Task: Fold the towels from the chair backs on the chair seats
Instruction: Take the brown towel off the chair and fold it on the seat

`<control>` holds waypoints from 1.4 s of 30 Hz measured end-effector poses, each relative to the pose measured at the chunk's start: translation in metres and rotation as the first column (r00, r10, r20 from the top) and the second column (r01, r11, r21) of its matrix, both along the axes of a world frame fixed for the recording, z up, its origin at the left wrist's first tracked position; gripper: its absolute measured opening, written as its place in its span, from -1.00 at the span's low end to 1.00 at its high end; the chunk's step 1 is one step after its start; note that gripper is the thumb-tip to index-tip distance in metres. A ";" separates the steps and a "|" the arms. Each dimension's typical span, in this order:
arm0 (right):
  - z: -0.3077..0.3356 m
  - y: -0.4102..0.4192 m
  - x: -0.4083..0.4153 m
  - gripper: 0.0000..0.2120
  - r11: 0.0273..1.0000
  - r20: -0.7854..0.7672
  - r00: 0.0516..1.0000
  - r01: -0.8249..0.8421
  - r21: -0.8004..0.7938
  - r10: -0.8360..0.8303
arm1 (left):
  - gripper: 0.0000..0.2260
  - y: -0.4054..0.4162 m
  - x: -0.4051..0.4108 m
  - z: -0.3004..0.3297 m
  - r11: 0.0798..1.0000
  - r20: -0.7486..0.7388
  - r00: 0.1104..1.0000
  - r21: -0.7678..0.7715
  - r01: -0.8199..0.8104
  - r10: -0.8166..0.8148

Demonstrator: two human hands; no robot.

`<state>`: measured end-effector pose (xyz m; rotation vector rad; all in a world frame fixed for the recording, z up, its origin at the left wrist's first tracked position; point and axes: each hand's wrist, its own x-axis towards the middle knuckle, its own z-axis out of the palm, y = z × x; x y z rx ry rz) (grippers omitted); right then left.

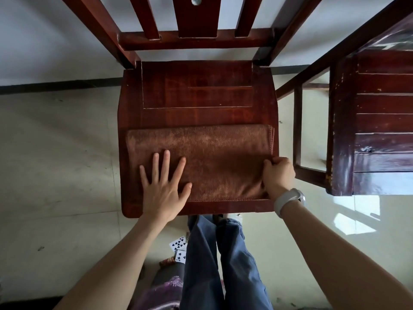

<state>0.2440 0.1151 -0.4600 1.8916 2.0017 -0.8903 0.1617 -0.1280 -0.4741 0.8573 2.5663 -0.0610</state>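
A brown towel point(201, 157), folded into a wide band, is laid across the near half of the wooden chair seat point(196, 97), its near hem just inside the seat's front edge. The left hand point(163, 184) is pressed flat on the towel's left part, fingers straight and spread. The right hand point(278, 173) is curled around the towel's near right corner, cloth bunched under the fingers; a white wristband point(288, 201) is worn on that wrist. The slatted chair back point(196, 25) is seen at the far side. A second dark wooden chair point(375, 121) stands to the right. Playing cards point(178, 248) lie on the pale floor point(55, 164) near the blue trouser legs point(223, 265).
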 end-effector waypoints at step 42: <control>0.042 -0.115 -0.179 -0.64 0.258 -0.096 0.254 -0.965 0.035 0.962 | -0.90 -0.020 0.008 0.043 -0.227 0.726 -0.004 0.210 -0.951 0.688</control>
